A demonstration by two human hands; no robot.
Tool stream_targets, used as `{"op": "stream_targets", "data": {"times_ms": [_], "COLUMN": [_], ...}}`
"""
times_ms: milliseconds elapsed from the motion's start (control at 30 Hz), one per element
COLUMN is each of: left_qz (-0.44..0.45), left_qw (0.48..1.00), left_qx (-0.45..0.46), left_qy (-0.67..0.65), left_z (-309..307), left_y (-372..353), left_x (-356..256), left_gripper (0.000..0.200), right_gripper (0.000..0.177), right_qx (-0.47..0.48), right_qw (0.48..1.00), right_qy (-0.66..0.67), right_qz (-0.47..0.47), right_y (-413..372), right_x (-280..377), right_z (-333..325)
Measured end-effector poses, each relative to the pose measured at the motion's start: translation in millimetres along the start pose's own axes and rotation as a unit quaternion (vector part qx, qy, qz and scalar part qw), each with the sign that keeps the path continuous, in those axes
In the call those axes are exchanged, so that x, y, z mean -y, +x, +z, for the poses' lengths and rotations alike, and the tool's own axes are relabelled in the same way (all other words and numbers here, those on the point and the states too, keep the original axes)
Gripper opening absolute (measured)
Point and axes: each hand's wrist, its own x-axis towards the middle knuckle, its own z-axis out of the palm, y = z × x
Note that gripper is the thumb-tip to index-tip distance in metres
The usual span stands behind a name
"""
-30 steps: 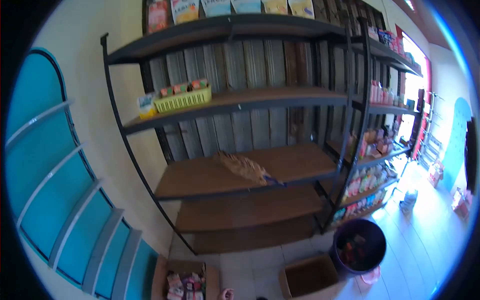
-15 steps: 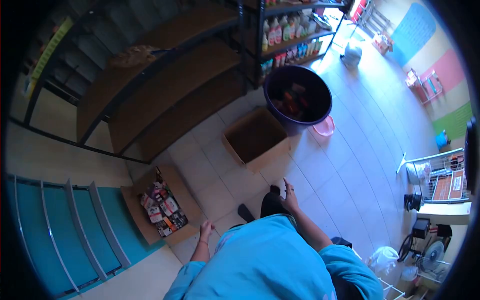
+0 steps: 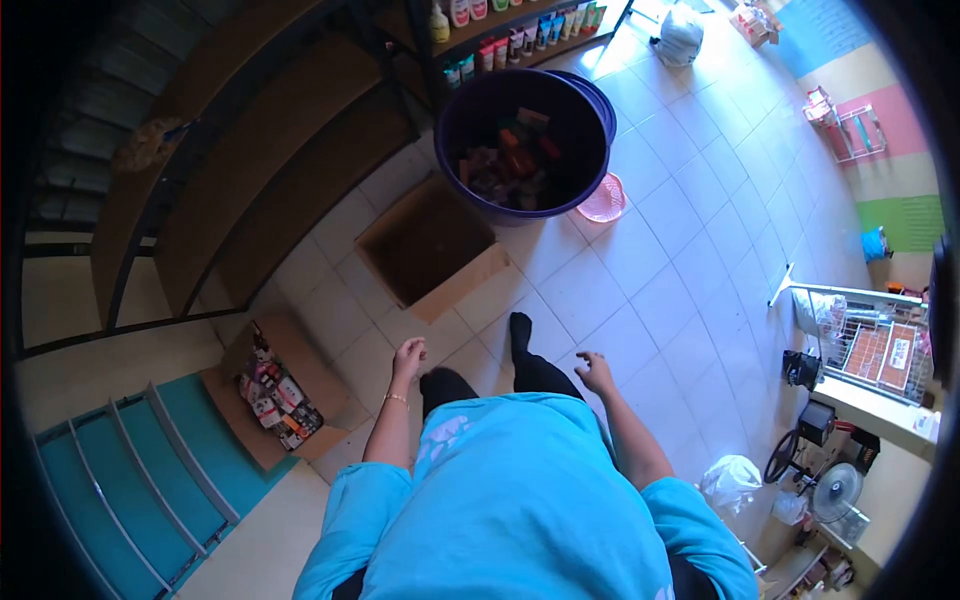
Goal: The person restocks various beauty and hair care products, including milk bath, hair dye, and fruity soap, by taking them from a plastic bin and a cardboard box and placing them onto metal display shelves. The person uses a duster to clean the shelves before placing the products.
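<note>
My left hand hangs over the tiled floor, its fingers curled; whether it holds anything is too small to make out. On the other side, my right hand hangs free with its fingers apart and nothing in it. An open cardboard box, dark inside, stands on the floor ahead of my feet. Beyond it is a large purple tub with several small packages at its bottom. To the left, another open carton holds many small boxes.
Dark shelving runs along the upper left, with bottles and tubes on the far racks. A pink basket sits beside the tub. At right are a wire rack, a fan and a white bag.
The view has moved forward, so the tub and the box appear closer. My feet have shifted. My left hand has risen in the view, and my right hand has drawn slightly lower.
</note>
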Motion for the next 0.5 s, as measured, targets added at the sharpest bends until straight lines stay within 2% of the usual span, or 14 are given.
{"op": "stream_targets", "data": {"times_ms": [100, 200, 367, 500], "left_qz": [0.045, 0.067, 0.079, 0.031], "left_qw": [0.999, 0.997, 0.992, 0.998], "left_qx": [0.011, 0.032, 0.053, 0.011], "left_qy": [-0.015, -0.01, 0.087, 0.045], "left_z": [48.1, 72.3, 71.1, 59.7], "left_y": [13.2, 23.3, 55.6, 92.8], "left_x": [-17.6, -29.6, -50.0, -30.7], "left_gripper": [0.016, 0.017, 0.018, 0.016], "right_gripper": [0.037, 0.037, 0.036, 0.033], "right_qx": [0.042, 0.044, 0.038, 0.052], "right_qw": [0.999, 0.999, 0.998, 0.995], "right_qy": [0.023, -0.009, 0.046, 0.076], "right_qz": [0.026, 0.022, 0.023, -0.026], "right_y": [42.5, 90.6, 166.5, 200.1], "right_x": [-1.3, -7.1, 24.3, 66.5], "right_z": [-59.5, -96.1, -125.2, -138.8]}}
